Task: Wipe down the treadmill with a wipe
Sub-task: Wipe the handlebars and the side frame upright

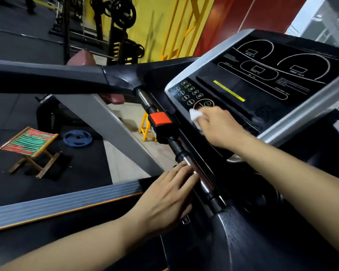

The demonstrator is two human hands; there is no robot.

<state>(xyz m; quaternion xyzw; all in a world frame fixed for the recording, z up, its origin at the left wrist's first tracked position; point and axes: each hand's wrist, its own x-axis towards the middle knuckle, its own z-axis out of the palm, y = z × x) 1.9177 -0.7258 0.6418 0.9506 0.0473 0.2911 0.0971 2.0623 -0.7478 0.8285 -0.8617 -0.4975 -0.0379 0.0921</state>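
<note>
Treadmill (282, 79): right hand (219, 126) pinches wipe (195, 116) by the buttons (190, 90) — may press one; left hand (168, 194) flat on bar (196, 173).

Dim, motion-blurred, wide-angle edge distortion

console (262, 79): glossy black panel in a smooth silver frame, plastic by the look
handlebar (199, 174): polished, shiny metal with matt black sleeves
wipe (195, 116): white, soft, crumpled, cloth or paper
stool (30, 147): bare wooden legs, striped woven cloth seat
floor (12, 118): matt dark rubber-like mat
weight plate (77, 138): matt blue
</note>
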